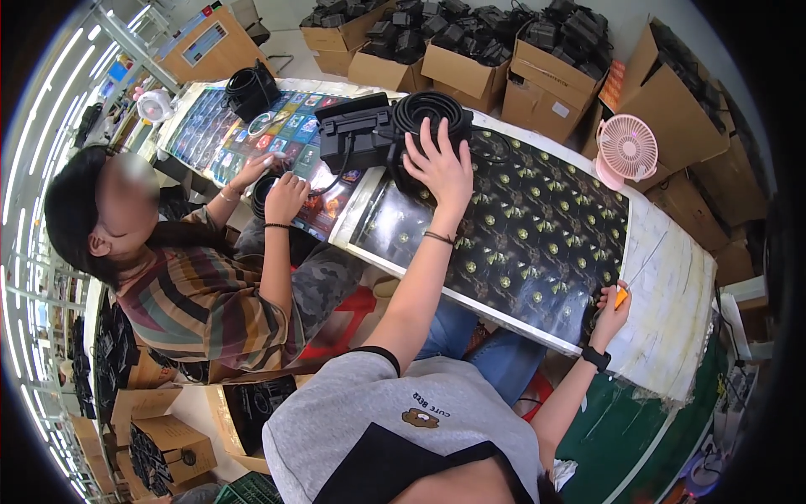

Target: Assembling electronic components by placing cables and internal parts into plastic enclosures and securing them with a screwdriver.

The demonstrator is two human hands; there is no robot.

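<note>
Now, left to right across the bench:

Co-worker: a person in a striped top sits at the left, both hands (281, 195) on a small black cable coil (262, 193) at the edge of a glossy mat of colourful square pictures (220, 134).

Far coil: another black looped cable bundle (250, 88) sits on that mat, farther back.

Black box: a boxy matte-plastic device (353, 130) stands just left of the big coil, touching it, with a thin cable hanging off its front.

Big coil: a thick ring of ribbed black cable (428, 113), round and stacked in loops, near the far side of the surface (672, 277).

Left hand: the left hand (441, 168) lies flat on top of that coil, fingers (424, 134) spread open and pressing, not wrapped around it.

Dark mat: a shiny black sheet (537, 227) dotted with small green-gold emblems covers the middle of the surface.

Right hand: the right hand (613, 307) sits at the near edge, fingers closed in a pinch on a small orange tool (620, 294), a black watch on the wrist.

Pink fan: a round grilled plastic fan (627, 149) stands at the far right edge.

Boxes: brown cardboard cartons (546, 84) heaped with black parts line the back.
</note>
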